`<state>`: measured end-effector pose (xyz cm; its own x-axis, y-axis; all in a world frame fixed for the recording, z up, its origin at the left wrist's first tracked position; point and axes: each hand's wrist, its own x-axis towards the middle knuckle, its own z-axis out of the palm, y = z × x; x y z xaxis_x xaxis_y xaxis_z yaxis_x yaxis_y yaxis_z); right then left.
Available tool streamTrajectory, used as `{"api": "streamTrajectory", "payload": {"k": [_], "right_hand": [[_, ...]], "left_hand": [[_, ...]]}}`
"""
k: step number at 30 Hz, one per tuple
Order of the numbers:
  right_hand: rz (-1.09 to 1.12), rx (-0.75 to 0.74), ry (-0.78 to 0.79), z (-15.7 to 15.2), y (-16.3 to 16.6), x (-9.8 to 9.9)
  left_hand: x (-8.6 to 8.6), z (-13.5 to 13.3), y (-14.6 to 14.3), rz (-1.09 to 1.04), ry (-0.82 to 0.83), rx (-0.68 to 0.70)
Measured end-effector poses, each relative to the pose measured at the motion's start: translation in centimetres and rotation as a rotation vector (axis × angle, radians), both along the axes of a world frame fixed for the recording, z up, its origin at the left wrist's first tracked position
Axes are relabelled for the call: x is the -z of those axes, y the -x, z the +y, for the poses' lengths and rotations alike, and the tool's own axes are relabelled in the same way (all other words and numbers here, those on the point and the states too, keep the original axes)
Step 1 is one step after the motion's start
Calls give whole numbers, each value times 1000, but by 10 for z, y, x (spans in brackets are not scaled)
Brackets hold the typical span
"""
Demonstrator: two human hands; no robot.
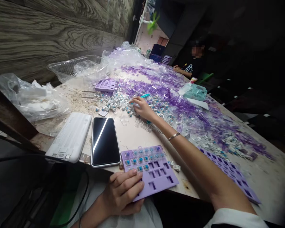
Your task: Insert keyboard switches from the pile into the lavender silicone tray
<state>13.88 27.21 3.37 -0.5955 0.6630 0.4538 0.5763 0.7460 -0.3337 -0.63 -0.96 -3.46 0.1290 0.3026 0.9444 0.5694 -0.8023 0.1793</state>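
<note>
My left hand [124,191] grips the lower left corner of a purple slotted tray [159,179] at the table's front edge. Small blue-and-white keyboard switches [134,161] fill the tray's upper slots, with clear plastic over some of them. Several lower slots have dark gaps. Stretched forward, my right hand [143,108] is over a loose pile of the same switches [116,100], its fingers curved and apart. Whether a fingertip touches a switch is hard to tell. A teal stick-like piece [145,95] lies just beyond that hand.
A phone [106,142] and a white power bank [70,137] lie left of the tray. Behind are tweezers [91,97], another purple tray [105,85] and a clear plastic tub [78,69]. Purple transparent parts [166,93] cover the table. A person [192,65] sits across.
</note>
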Motion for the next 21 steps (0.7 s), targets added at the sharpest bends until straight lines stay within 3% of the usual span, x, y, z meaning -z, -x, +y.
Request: {"api": "streamTrajectory", "payload": {"k": [11, 21], "right_hand": [[-2, -76, 10, -16, 32, 1], [-153, 56, 32, -10, 9, -15]], "left_hand": [[0, -1, 0, 3, 0, -3], [0, -1, 1, 14, 11, -4]]}}
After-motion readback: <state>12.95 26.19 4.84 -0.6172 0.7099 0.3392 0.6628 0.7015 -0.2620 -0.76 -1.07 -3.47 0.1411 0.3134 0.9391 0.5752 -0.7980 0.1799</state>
